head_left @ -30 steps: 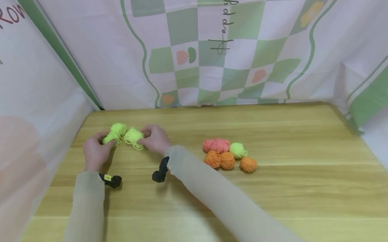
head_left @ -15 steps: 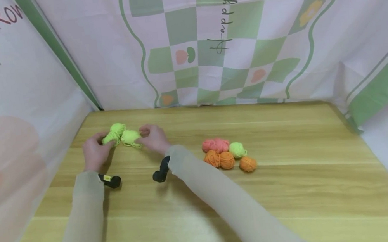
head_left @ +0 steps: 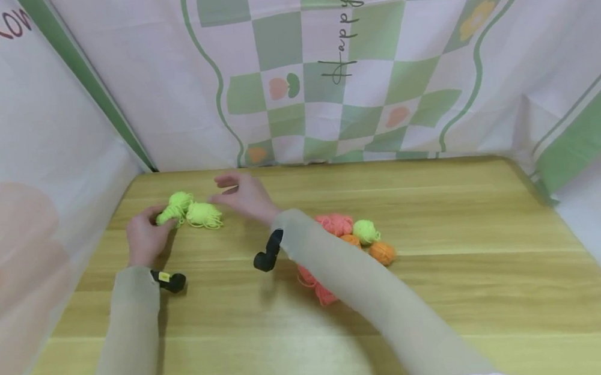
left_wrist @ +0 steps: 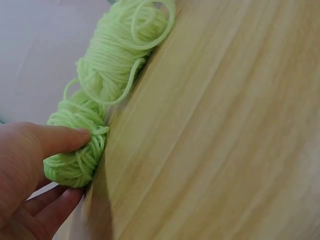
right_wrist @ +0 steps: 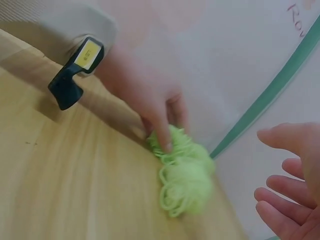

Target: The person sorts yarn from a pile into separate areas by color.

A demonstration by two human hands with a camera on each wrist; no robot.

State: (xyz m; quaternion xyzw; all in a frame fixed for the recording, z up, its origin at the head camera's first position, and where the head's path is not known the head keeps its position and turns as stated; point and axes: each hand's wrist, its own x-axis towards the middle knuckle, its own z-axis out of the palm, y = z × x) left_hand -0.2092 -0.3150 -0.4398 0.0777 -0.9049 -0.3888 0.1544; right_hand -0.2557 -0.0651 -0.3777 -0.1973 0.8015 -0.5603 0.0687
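Note:
In the head view my left hand [head_left: 145, 238] is at the far left of the table, thumb and fingers pinching a yellow-green yarn ball [left_wrist: 80, 167]. A second yellow-green yarn ball [head_left: 203, 215] lies against its right side, loose loops trailing. Behind them shows another yellow-green lump of yarn [head_left: 181, 199], partly overlapped. My right hand [head_left: 247, 197] hovers just right of these balls, apart from them. Its fingers are spread and hold nothing, as the right wrist view also shows.
Right of centre lie a pink yarn ball [head_left: 338, 224], a yellow-green one [head_left: 366, 231] and an orange one [head_left: 382, 253]. My right sleeve [head_left: 365, 290] partly covers more orange and pink yarn [head_left: 324, 295]. Printed cloth [head_left: 173, 103] borders the wooden table's back and sides.
My right hand pushed the second yellow-green yarn ball left against the others, let go, and moved back and to the right. The left hand stays on its ball.

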